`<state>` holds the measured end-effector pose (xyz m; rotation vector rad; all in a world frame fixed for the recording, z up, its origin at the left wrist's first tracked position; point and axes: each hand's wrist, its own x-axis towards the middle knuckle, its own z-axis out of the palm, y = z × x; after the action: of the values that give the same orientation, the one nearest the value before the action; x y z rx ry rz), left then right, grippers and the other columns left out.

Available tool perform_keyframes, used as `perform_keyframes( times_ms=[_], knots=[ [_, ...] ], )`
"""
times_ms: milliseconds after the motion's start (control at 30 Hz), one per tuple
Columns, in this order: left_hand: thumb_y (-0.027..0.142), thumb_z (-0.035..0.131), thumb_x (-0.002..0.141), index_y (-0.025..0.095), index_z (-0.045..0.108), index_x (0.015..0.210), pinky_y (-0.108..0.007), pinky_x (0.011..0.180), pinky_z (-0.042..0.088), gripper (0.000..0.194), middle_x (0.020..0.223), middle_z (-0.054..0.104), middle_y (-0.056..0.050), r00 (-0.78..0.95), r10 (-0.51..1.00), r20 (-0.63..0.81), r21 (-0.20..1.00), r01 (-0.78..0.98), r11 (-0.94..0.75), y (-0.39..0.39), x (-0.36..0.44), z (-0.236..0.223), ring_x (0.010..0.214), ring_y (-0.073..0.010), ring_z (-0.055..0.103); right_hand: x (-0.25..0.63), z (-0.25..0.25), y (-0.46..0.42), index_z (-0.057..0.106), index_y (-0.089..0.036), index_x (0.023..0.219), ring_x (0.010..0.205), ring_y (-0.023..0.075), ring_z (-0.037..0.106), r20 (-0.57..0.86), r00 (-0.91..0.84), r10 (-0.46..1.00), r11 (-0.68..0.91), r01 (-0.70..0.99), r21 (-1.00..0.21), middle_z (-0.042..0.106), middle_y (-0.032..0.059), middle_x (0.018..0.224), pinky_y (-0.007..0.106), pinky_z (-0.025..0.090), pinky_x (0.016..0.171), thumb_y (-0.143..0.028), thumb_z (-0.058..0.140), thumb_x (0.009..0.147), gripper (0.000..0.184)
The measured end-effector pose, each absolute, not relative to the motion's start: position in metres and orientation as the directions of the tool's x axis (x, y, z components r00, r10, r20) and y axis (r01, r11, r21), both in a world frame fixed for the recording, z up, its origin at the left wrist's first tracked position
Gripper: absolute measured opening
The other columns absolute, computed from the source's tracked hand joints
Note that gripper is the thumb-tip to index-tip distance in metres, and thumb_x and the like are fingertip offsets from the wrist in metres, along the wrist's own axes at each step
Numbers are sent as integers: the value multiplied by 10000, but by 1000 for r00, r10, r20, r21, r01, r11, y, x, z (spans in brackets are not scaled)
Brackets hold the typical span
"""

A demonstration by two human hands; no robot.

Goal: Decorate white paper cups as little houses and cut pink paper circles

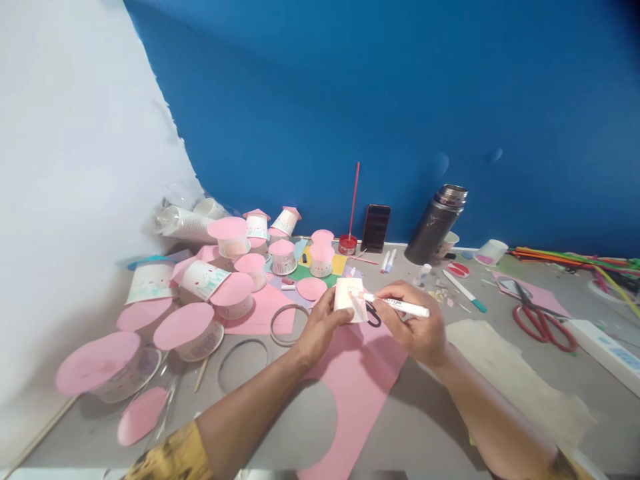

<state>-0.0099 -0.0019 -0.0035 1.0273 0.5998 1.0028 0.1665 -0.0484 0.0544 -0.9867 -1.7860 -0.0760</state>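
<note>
In the middle of the head view a small white paper cup (345,293) lies on its side in my left hand (323,325), the thumb pressed along its lower edge. My right hand (414,327) pinches a white acrylic marker (407,307). The marker's tip meets or nearly meets the cup's wall, where a faint pale mark shows. Below both hands spreads a pink paper sheet (367,373) with a round hole cut in it. Black scissor handles (373,315) show partly between the cup and my right hand.
Several decorated cups with pink paper discs (184,326) crowd the left side. At the back stand a red-based stick (349,245), a phone (376,228) and a dark flask (435,225). Red-handled scissors (543,327) and a white power strip (603,350) lie right.
</note>
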Motion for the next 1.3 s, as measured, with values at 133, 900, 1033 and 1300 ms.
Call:
perform_keyframes(
  times_ms=[133, 900, 1033, 1300],
  knots=[
    [222, 694, 792, 180, 667, 1241, -388, 926, 487, 452, 1196, 704, -112, 460, 886, 48, 895, -413, 166, -2, -10, -3, 1077, -276, 631, 168, 54, -48, 657, -201, 891, 576, 129, 616, 797, -122, 591, 648, 661, -379, 674, 4, 712, 250, 474, 560, -179, 617, 935, 63],
    [218, 672, 780, 122, 700, 1076, -394, 864, 532, 313, 1022, 747, -129, 487, 868, -101, 694, -591, 412, 1, -9, 0, 907, -253, 685, 180, 52, -47, 683, -219, 854, 528, 123, 606, 798, 153, 583, 520, 684, -512, 700, -15, 697, 232, 465, 514, -259, 654, 913, 77],
    [187, 640, 770, 92, 683, 1020, -431, 885, 552, 271, 932, 753, -141, 503, 843, -189, 576, -638, 510, 6, -11, 1, 856, -267, 710, 185, 47, -39, 694, -215, 872, 500, 124, 597, 759, 192, 622, 497, 651, -573, 688, -18, 661, 232, 451, 488, -293, 659, 913, 95],
    [250, 578, 820, 26, 661, 1129, -446, 907, 558, 390, 986, 760, -221, 597, 761, -254, 528, -574, 627, 4, -17, 11, 925, -318, 738, 189, 42, -29, 688, -202, 834, 508, 127, 599, 629, 292, 720, 453, 489, -745, 684, -7, 642, 235, 475, 503, -340, 666, 899, 154]
  ],
)
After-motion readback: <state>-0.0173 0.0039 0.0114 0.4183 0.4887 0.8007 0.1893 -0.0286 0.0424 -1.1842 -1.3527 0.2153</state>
